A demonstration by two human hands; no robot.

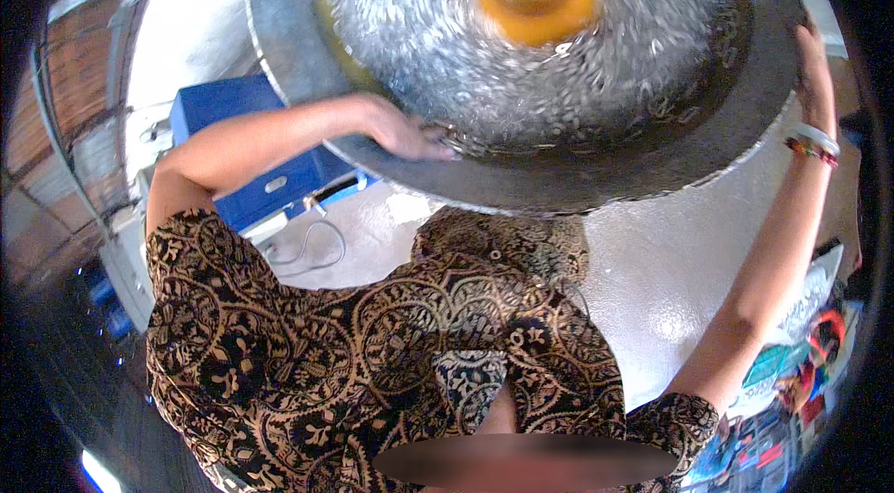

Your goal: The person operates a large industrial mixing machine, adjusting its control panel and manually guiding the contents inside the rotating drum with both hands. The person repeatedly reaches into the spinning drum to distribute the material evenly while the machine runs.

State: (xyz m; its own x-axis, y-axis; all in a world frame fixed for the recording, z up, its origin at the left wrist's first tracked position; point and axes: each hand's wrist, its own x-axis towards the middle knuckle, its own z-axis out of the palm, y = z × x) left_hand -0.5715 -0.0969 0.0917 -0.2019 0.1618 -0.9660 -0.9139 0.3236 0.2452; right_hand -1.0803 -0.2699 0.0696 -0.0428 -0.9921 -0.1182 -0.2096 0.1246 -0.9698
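A large round metal bowl (605, 181) with a wide flat rim fills the upper part of the view. Many small shiny metal pieces (410, 37) lie inside it, streaked by motion. From its centre rises an orange column (540, 4) with a shiny metal top. My left hand (405, 132) reaches over the near left rim, its fingertips at the edge of the pieces. Blur hides whether those fingers grip anything. At the far right my right hand (816, 74) holds the bowl's outer rim, some fingers hidden by the edge.
A blue cabinet (270, 181) stands at the left below the bowl, with a grey cable (340, 246) near it. Pale shiny floor (652, 307) shows under the bowl. At the lower right are a teal item (768, 367) and several colourful things. A brick wall (88, 46) is at the far left.
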